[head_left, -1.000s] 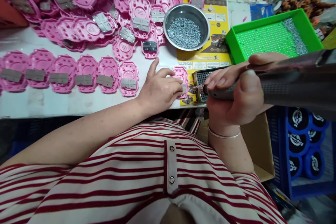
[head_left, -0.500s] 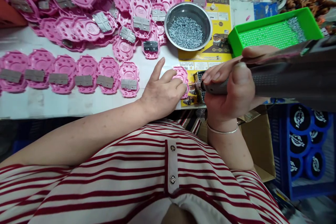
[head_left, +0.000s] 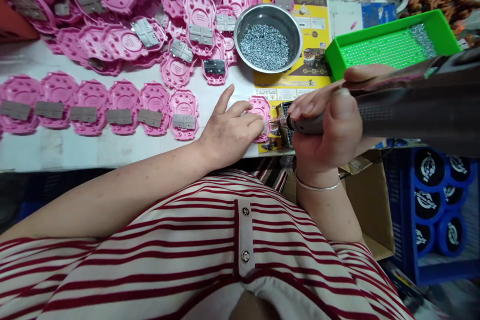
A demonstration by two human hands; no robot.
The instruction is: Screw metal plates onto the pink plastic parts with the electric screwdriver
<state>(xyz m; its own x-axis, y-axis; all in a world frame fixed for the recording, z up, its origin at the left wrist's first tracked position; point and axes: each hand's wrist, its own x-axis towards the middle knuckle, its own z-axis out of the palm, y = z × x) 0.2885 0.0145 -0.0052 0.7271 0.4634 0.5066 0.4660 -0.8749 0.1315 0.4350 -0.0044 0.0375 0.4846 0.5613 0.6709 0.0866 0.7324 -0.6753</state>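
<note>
My left hand presses its curled fingers onto the left side of a pink plastic cover, index finger pointing away. The cover lies at the table's front edge, and the fingers hide much of it. A dark grey electric screwdriver is wrapped in my right hand, held sideways. Its bit points left and reaches the cover's right edge; whether it sits on a screw, I cannot tell. Beyond both hands stands a steel bowl of small screws. To the left, several like covers with grey metal plates form a row.
Many pink covers are heaped at the back left. A green tray with some screws stands at the right behind the screwdriver. Under the table edge are a cardboard box and a blue crate with round blue-and-black pieces.
The fingers of my left hand have drawn slightly left, baring more of the cover. The screwdriver in my right hand has hardly moved.
</note>
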